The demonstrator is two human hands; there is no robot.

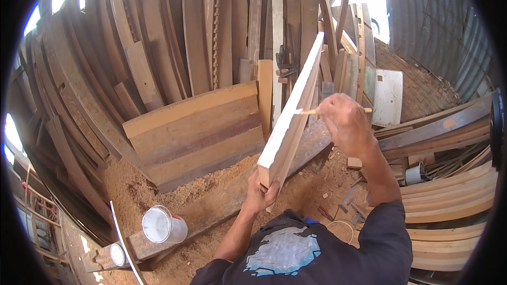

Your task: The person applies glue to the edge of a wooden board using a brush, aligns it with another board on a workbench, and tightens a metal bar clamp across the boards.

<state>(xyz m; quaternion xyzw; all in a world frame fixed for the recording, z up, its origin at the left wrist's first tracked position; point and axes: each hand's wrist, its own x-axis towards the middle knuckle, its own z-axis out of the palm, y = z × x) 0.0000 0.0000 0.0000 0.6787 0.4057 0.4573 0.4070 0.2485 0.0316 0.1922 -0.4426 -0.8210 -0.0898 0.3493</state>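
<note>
the white-painted board [292, 113] stands tilted up before you, over the sawdust. your left hand [262, 192] clamps its lower end, fingers wrapped tight. above that, your right hand [343, 121] pinches a thin brush [309, 111] against the board's painted face. left of the board's foot sits a white tub [162, 225].

Floor [158, 200]: thick w/ sawdust. Long heavy beam [222, 206] lies across it diag. White plastic tub [163, 225] sits on beam's near end, round lid [117, 254] just beside. Offcut blocks [354, 162] + small tools [348, 198] scattered on floor at right; curved planks [449, 206] stacked far right.
</note>
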